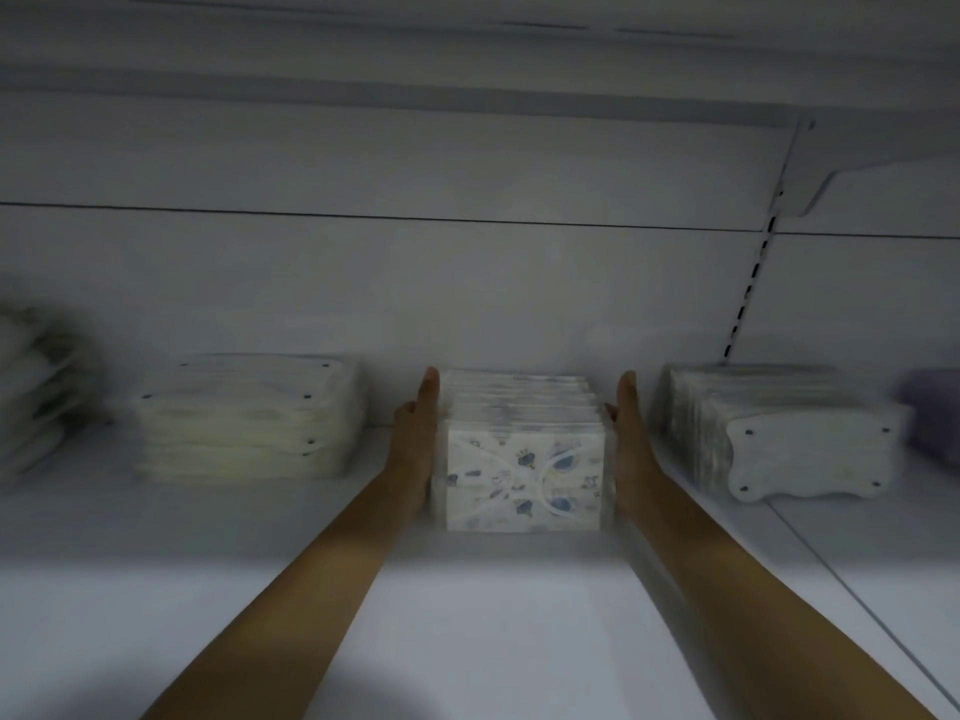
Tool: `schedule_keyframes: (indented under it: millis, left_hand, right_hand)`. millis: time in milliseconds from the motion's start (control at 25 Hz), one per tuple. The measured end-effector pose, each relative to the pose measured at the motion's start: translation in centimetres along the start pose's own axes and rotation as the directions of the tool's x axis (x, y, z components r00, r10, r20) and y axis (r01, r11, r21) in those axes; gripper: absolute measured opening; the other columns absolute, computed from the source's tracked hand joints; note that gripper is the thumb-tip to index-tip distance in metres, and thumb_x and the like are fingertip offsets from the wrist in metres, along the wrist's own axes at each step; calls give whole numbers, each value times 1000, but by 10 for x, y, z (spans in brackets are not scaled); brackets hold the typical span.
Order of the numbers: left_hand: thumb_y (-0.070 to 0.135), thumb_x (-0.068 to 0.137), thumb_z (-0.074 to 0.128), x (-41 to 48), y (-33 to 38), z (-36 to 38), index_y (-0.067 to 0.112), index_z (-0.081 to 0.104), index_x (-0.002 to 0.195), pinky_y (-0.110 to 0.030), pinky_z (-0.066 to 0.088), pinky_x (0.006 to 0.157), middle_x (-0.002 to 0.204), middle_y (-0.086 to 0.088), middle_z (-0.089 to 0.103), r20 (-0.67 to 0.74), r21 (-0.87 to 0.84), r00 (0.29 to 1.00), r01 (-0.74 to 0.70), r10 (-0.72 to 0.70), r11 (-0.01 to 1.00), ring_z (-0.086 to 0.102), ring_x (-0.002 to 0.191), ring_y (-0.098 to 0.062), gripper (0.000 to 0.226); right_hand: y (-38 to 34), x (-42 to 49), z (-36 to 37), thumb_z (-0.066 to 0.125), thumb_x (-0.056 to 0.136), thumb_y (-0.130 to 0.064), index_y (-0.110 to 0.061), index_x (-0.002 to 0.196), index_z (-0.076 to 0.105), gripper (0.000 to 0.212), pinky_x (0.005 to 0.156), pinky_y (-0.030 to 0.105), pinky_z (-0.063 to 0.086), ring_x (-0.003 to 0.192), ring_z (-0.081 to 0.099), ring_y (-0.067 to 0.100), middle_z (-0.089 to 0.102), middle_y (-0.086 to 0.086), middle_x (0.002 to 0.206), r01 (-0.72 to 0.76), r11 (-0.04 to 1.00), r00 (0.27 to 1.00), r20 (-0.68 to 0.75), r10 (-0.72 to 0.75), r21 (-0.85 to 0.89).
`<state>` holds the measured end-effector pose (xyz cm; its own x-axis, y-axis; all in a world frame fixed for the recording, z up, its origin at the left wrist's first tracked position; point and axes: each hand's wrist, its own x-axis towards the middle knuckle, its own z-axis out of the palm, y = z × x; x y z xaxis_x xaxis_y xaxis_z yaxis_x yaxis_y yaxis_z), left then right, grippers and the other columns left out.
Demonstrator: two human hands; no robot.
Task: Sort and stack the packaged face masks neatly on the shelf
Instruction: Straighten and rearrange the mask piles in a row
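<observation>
straight-fingered left hand [415,444] and right hand [631,444] press either side of the printed mask packs [522,475] near the back edge of the shelf [467,615]; likely light, slippery.

Mask packs in separate groups along a white shelf [467,615].

The printed masks [522,459] stand on edge in a tight row running front to back at the middle of the shelf. The front pack faces out, clear-wrapped and white with small blue figures, its ear loops showing. To the left and apart from them, the cream stack [244,418] lies flat, layer on layer, with dark dots at the corners. To the right, the grey row [779,433] also stands on edge, its wavy-edged front pack turned outward. A blurred loose pile [36,392] slumps at the far left. A purple pack [935,413] shows at the right edge.
</observation>
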<state>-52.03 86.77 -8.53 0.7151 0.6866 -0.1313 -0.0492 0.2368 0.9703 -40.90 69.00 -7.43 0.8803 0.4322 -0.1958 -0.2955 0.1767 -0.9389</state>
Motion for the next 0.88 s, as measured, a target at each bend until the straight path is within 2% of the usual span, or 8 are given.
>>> schedule_keyframes:
  millis: [120, 240, 320, 440, 560, 720, 800, 880]
  left_hand:
    - [95, 39, 53, 13, -7, 10, 15, 70, 106, -44, 48, 98, 102, -8, 73, -52, 15, 998, -31, 32, 999, 68, 98, -27, 106]
    - [97, 38, 52, 20, -13, 15, 24, 70, 104, -42, 44, 102, 104, 0, 72, -74, 1, 997, -24, 24, 1000, 65, 103, -24, 100]
    - [91, 45, 59, 22, -16, 15, 25, 69, 108, -44, 42, 104, 108, 0, 71, -77, -44, 996, -37, 33, 998, 64, 106, -24, 92]
    - [67, 53, 71, 22, -17, 16, 8, 62, 119, -50, 43, 104, 117, -16, 66, -63, -171, 994, -94, 84, 981, 61, 111, -32, 89]
    - [68, 56, 73, 23, -20, 18, 1, 60, 117, -56, 41, 104, 121, -27, 60, -35, -199, 990, -139, 135, 970, 56, 115, -42, 91]
    - [58, 89, 49, 11, -4, 23, 11, 71, 97, -47, 45, 101, 103, -17, 70, -60, -207, 995, -95, 84, 974, 65, 102, -33, 52]
    - [60, 96, 33, 10, -1, 22, 12, 69, 87, -42, 49, 92, 91, -14, 70, -84, -202, 996, -30, 13, 979, 65, 89, -31, 60]
    - [64, 95, 26, 9, 2, 15, 9, 68, 92, -43, 49, 91, 96, -18, 69, -113, -201, 992, 25, -49, 979, 65, 91, -34, 69]
  right_hand:
    - [-5, 0, 7, 43, 61, -90, -16, 125, 61, 100, 102, 52, 44, 107, 64, 32, 67, 14, 118, 11, 998, 998, 60, -8, -54]
    - [-6, 0, 5, 28, 84, -76, -15, 123, 62, 80, 100, 46, 46, 108, 63, 32, 67, 15, 118, -25, 999, 988, 149, 31, -43]
    - [-4, 5, 0, 25, 85, -76, -17, 122, 62, 79, 101, 47, 44, 109, 62, 33, 67, 15, 118, -68, 997, 977, 199, 74, -38]
    - [-4, 1, 1, 30, 83, -77, -18, 125, 61, 79, 104, 50, 41, 113, 61, 33, 66, 14, 121, -61, 998, 971, 232, 63, -15]
    - [0, 1, 1, 36, 88, -68, -13, 119, 65, 70, 101, 47, 45, 109, 63, 32, 67, 16, 118, 1, 996, 979, 204, -18, 85]
    - [-5, 9, -3, 30, 93, -63, -15, 91, 67, 61, 68, 28, 55, 74, 70, 22, 74, 4, 78, 104, 993, 991, 74, -109, 62]
    - [-5, 12, -5, 27, 94, -64, -15, 92, 66, 63, 64, 28, 53, 72, 69, 22, 73, 3, 75, 137, 990, 990, 24, -138, 37]
    - [-7, 11, -7, 26, 93, -66, -11, 100, 67, 69, 64, 29, 54, 79, 71, 24, 74, 7, 83, 93, 996, 996, 14, -93, 12]
